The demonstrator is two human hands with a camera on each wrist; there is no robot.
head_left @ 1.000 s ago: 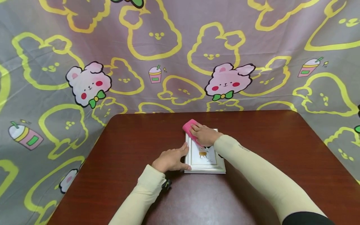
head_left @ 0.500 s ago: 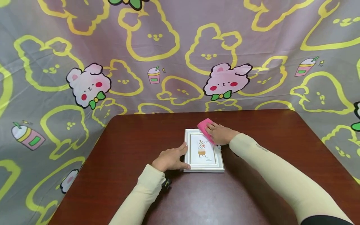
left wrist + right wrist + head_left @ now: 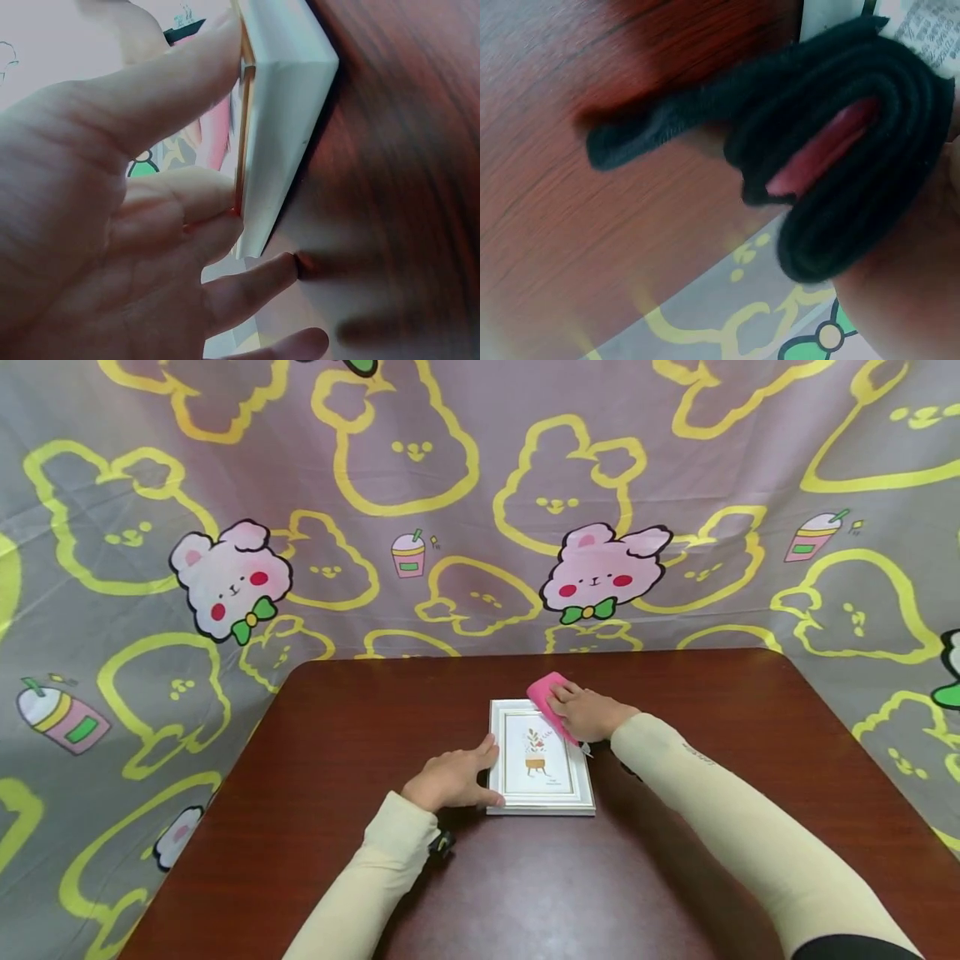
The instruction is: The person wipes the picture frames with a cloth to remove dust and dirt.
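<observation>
Brown table (image 3: 360,727), white gold-lined picture frame (image 3: 536,764), left grip (image 3: 453,778) spread against it, right grip (image 3: 588,713) outstretched on pink cloth (image 3: 544,687)

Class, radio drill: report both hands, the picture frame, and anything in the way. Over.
Left hand touching picture frame's left edge; right hand on pink cloth. Frame face up on table. In the way: cloth, covering its far right corner.

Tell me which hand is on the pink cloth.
The right hand: it presses the pink cloth. The left hand instead touches the white frame's left side.
</observation>
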